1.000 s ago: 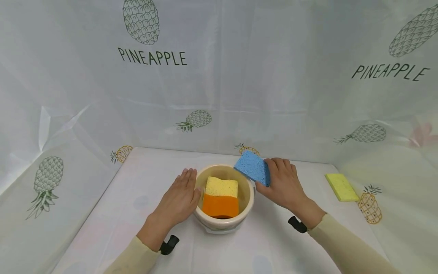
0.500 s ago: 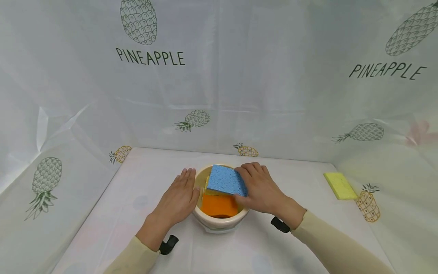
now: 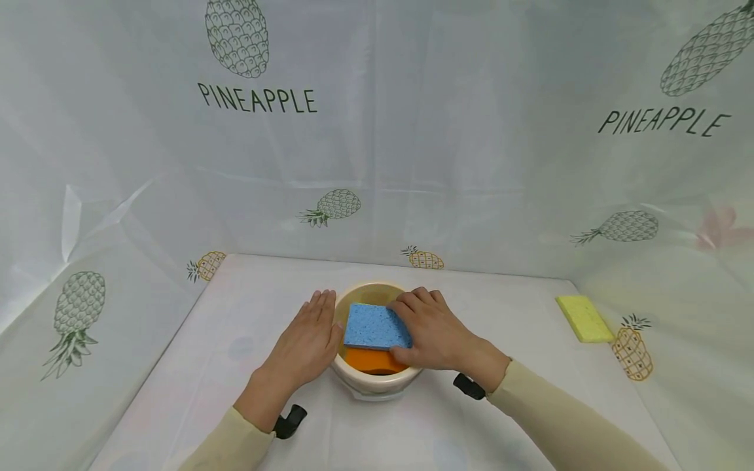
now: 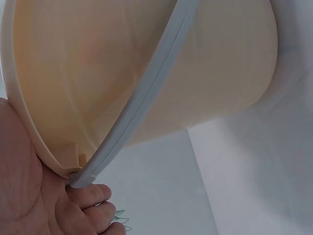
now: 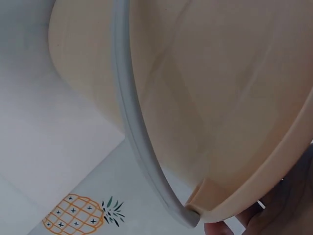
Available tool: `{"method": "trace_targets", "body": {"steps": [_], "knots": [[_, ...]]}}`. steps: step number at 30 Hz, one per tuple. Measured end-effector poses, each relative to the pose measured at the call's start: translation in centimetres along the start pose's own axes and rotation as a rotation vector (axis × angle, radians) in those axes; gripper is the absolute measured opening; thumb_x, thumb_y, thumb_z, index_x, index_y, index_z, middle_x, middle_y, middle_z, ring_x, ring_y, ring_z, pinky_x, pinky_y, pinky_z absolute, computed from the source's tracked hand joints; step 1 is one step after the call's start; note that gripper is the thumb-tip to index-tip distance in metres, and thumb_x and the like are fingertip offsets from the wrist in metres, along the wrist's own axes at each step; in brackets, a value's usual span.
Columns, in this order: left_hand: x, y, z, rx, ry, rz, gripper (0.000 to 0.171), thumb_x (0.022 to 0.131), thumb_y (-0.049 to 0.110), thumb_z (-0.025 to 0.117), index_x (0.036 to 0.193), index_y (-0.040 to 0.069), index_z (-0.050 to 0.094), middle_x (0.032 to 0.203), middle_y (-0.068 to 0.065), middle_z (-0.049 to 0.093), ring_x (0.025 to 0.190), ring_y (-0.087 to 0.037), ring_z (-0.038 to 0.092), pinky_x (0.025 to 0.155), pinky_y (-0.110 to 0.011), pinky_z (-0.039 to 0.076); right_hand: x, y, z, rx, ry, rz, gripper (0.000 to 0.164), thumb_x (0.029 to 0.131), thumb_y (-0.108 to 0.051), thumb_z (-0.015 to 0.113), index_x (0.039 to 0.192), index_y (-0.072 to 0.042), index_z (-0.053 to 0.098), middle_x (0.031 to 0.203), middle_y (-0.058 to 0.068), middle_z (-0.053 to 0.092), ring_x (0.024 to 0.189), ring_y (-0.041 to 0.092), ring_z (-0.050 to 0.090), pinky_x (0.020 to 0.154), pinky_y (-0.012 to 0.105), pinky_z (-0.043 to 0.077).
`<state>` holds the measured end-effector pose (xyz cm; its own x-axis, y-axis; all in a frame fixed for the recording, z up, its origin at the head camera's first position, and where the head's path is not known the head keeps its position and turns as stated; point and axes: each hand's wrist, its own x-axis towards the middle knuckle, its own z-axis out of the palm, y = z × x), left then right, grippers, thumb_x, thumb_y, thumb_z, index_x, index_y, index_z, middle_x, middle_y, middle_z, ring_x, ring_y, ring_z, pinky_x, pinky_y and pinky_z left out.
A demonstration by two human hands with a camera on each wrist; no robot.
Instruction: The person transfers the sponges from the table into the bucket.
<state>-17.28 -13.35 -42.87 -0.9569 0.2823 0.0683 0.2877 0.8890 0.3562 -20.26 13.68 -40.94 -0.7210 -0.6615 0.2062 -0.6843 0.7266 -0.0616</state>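
A cream bucket point(image 3: 377, 386) stands in the middle of the table, its grey handle point(image 4: 142, 93) hanging down the side in the left wrist view. My right hand point(image 3: 432, 330) grips a blue sponge point(image 3: 376, 326) by its right end, within the bucket's mouth. Under it lies an orange sponge point(image 3: 371, 361), partly covered; the yellow piece seen with it earlier is hidden now. With straight fingers, my left hand point(image 3: 309, 340) rests against the bucket's left rim. In the right wrist view, my right fingers point(image 5: 283, 210) show only partly, behind the rim.
A yellow-green sponge point(image 3: 585, 318) lies at the table's right edge. White sheeting point(image 3: 459, 144) printed with pineapples rises behind the table point(image 3: 283, 278) and at both sides. Each wrist wears a black strap.
My right hand has carried the blue sponge leftward from beyond the bucket's right rim and lowered it over the yellow and orange sponges. The left hand has stayed against the rim.
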Motion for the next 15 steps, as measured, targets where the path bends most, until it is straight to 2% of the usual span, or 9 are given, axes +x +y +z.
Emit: {"method": "trace_targets", "body": {"steps": [7,15], "knots": [[-0.02,0.08,-0.06,-0.006,0.002,-0.001,0.068,0.113,0.036,0.038,0.164,-0.007,0.024,0.171,-0.023,0.028,0.162,-0.038,0.021,0.132,-0.053,0.021,0.24,0.04,0.1,-0.019,-0.012,0.004,0.066,0.089,-0.053,0.07,0.139,-0.011,0.064,0.137,0.006,0.064,0.121,0.026,0.052,0.095,0.045,0.041],[-0.04,0.1,-0.01,-0.005,0.003,-0.003,0.068,0.113,0.037,0.038,0.164,-0.007,0.024,0.171,-0.023,0.029,0.162,-0.038,0.022,0.131,-0.053,0.021,0.52,0.01,-0.1,-0.012,-0.068,0.017,0.066,0.09,-0.052,0.072,0.142,-0.012,0.063,0.138,0.005,0.063,0.123,0.027,0.051,0.097,0.047,0.041]]}}
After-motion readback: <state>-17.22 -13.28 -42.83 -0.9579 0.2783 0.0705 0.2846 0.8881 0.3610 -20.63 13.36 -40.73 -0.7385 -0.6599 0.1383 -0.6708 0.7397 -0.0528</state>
